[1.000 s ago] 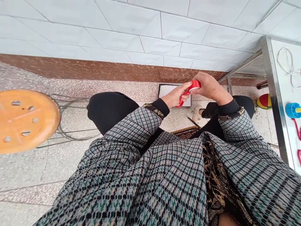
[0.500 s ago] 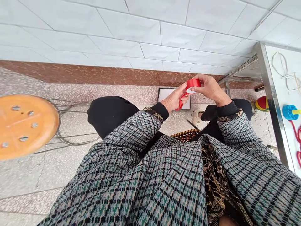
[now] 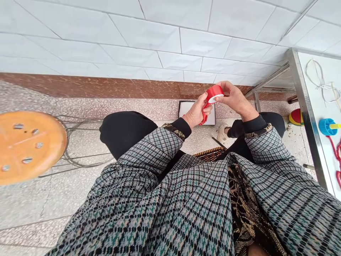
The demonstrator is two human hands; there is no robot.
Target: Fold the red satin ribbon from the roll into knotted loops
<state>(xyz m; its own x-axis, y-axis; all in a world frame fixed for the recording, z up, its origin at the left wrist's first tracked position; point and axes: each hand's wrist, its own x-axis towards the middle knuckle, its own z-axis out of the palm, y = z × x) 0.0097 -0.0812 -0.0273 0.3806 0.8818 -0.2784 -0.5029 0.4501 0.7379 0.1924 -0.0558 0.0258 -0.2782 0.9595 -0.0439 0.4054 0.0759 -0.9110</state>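
A roll of red tape [image 3: 214,91] with a white core is in front of me, just above my knees. My right hand [image 3: 236,100] pinches it from the right, thumb at the core and fingers behind. My left hand [image 3: 195,112] is closed around a narrow red object [image 3: 204,116] whose lower end sticks out below the fingers; its kind is hidden by the hand. The left fingertips meet the left side of the roll. Roll and narrow object touch or nearly touch.
An orange round stool [image 3: 32,145] with metal legs stands at left. On the right, a metal-edged table [image 3: 306,89] carries a white cord [image 3: 321,80], a blue plastic piece [image 3: 327,127] and red yarn [image 3: 335,153]. A coloured ball [image 3: 295,116] lies below it. A black-rimmed tray [image 3: 183,106] is on the floor.
The tape roll and my right hand have shifted slightly left and up, nearer my left hand. The roll is tilted a little differently. Both hands keep their hold.
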